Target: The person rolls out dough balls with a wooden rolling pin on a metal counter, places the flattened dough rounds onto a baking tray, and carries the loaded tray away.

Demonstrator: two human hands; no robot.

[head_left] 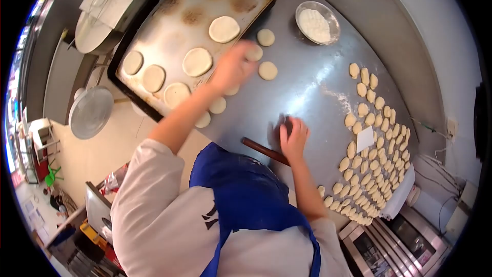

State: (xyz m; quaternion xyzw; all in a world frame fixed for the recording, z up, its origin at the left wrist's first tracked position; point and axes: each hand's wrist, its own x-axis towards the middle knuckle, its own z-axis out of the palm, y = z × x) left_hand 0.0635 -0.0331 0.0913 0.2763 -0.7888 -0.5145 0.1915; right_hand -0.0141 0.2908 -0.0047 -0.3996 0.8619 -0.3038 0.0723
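My left hand (232,72) reaches over the near edge of the baking tray (154,26) and is smeared by motion. Its fingertips are at a flat dough round (253,53); whether they grip it is unclear. Two more small rounds, one above (266,37) and one below (267,70), lie beside it on the metal table. Larger dough discs, such as one near the middle (197,62), rest on the tray. My right hand (293,137) hovers or rests over the table, fingers apart, holding nothing visible. Close by it lies a brown rolling pin (264,150).
A metal bowl of flour (315,25) stands at the back. Many small dough pieces (379,159) cover the table's right side, with a white scraper (365,138) among them. Further rounds (218,105) lie by the tray's edge. A round stool (91,112) stands left.
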